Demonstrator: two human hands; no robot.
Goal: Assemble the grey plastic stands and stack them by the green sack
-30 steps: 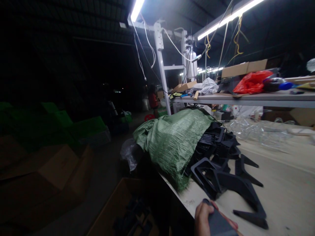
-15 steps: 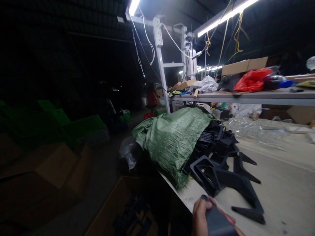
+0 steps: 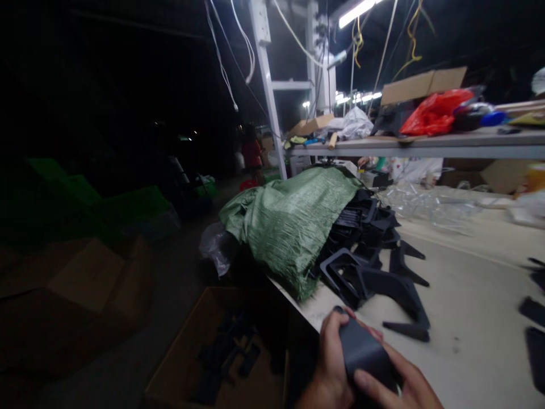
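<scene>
Both hands (image 3: 330, 363) half-hide a black bracket (image 3: 364, 346).

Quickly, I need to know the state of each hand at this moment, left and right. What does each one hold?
Left hand: closed, holding a black moulded part.
Right hand: closed around the same part.

Fluorescent tube (image 3: 356, 10) glare, murky shadows (left near black)
</scene>
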